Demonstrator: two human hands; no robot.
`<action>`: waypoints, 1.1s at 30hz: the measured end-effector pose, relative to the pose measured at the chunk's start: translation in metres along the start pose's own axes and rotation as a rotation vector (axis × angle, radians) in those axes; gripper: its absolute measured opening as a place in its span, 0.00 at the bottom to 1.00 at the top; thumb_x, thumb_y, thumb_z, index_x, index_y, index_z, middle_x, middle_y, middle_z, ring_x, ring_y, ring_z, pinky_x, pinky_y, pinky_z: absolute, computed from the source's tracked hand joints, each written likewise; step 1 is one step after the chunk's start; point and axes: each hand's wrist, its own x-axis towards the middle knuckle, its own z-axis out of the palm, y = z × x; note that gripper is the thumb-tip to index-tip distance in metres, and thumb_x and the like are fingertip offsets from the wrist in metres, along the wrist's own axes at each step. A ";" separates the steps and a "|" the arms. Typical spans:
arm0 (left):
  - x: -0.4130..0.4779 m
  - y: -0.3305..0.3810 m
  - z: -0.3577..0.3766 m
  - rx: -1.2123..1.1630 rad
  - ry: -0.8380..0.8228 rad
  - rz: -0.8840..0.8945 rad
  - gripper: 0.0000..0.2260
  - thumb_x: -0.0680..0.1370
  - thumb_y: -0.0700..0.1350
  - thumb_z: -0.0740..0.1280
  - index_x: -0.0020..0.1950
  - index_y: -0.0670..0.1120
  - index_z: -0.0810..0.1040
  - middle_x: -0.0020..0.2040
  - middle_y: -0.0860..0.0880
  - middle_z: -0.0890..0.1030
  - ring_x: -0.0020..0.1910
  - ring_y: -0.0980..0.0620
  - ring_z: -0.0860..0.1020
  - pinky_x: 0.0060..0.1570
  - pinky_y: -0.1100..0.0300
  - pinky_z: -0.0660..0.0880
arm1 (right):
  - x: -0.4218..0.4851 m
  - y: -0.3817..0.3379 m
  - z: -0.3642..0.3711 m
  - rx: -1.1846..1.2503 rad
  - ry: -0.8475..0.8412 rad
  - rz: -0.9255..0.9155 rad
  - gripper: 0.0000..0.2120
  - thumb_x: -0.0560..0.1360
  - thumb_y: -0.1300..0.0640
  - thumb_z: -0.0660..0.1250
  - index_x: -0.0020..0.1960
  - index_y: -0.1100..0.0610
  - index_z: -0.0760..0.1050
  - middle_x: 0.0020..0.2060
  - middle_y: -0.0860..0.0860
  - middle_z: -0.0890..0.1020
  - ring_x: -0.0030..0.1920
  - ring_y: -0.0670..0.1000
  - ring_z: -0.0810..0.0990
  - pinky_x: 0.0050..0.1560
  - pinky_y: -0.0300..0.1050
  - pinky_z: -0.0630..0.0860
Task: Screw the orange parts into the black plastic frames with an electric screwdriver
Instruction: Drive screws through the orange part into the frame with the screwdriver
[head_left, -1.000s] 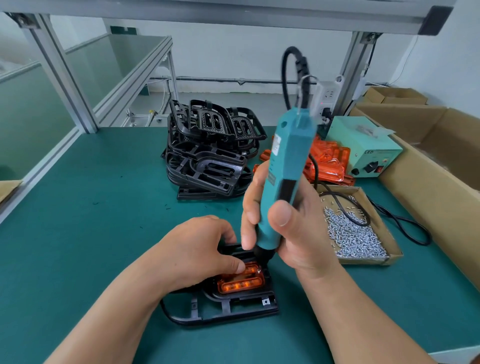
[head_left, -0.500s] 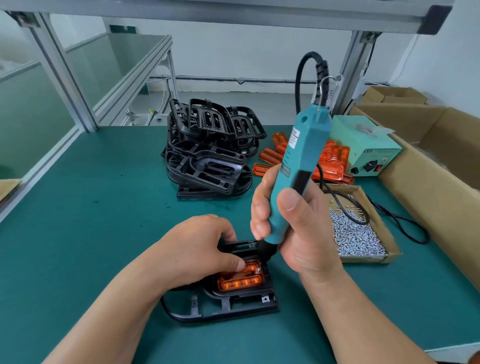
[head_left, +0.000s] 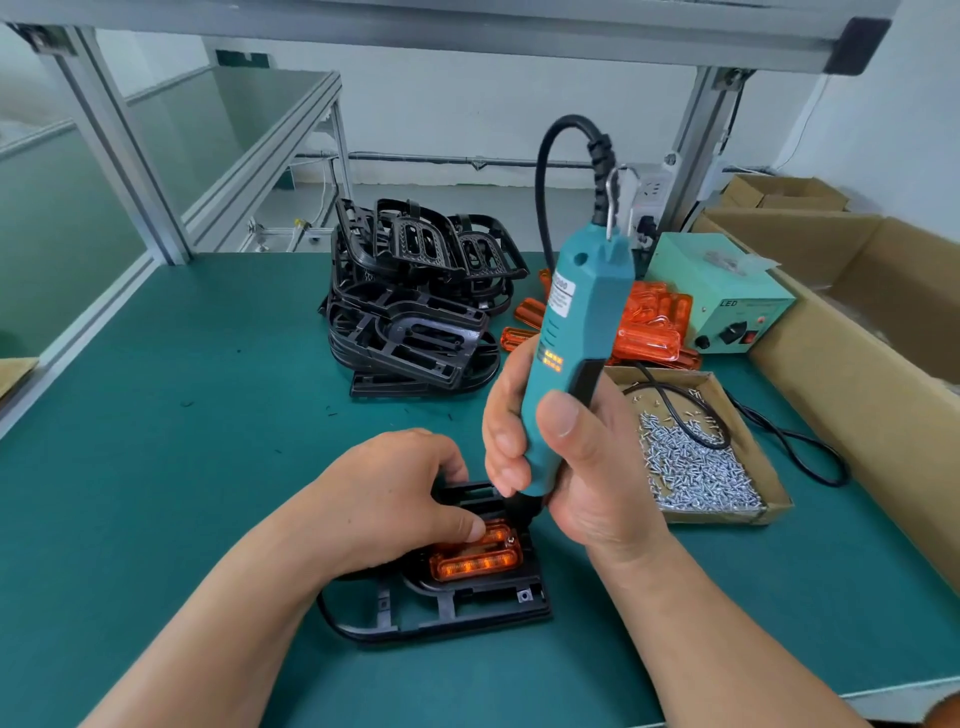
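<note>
The right hand (head_left: 571, 467) is gripping the electric screwdriver (head_left: 576, 332). It is standing almost straight up, with its tip just above the far right corner of the orange part (head_left: 475, 561). The left hand (head_left: 395, 499) is pinching that part onto the black frame (head_left: 467, 608), near the desk's (head_left: 156, 415) front edge.

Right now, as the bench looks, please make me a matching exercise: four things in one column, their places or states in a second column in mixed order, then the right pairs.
Things:
1. screwdriver
2. screws
3. spare black frames
4. orange part

States:
A. stacked at the back of the green mat
B. seated in the black frame that the left hand holds
C. gripped by the right hand, tip down
D. loose in a cardboard tray

Pairs: 1-C, 2-D, 3-A, 4-B
</note>
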 end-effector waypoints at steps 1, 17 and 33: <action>0.000 0.000 0.000 0.002 -0.001 0.000 0.17 0.68 0.63 0.78 0.49 0.58 0.77 0.47 0.58 0.79 0.47 0.59 0.77 0.52 0.54 0.78 | 0.000 0.000 0.001 -0.007 -0.006 -0.001 0.25 0.75 0.39 0.78 0.53 0.58 0.74 0.34 0.56 0.74 0.27 0.53 0.70 0.32 0.45 0.72; 0.001 -0.002 -0.001 0.070 0.010 0.015 0.16 0.69 0.65 0.77 0.49 0.59 0.78 0.47 0.60 0.78 0.46 0.62 0.76 0.49 0.58 0.75 | 0.022 -0.016 0.000 0.187 0.023 -0.107 0.26 0.76 0.37 0.74 0.54 0.59 0.76 0.33 0.53 0.76 0.26 0.50 0.74 0.28 0.44 0.69; 0.008 -0.012 -0.022 -1.385 0.002 -0.134 0.14 0.82 0.27 0.59 0.62 0.34 0.81 0.47 0.41 0.84 0.38 0.54 0.80 0.36 0.66 0.79 | 0.032 0.006 -0.019 0.360 0.489 -0.102 0.22 0.79 0.36 0.64 0.49 0.56 0.74 0.34 0.51 0.72 0.30 0.49 0.70 0.33 0.43 0.69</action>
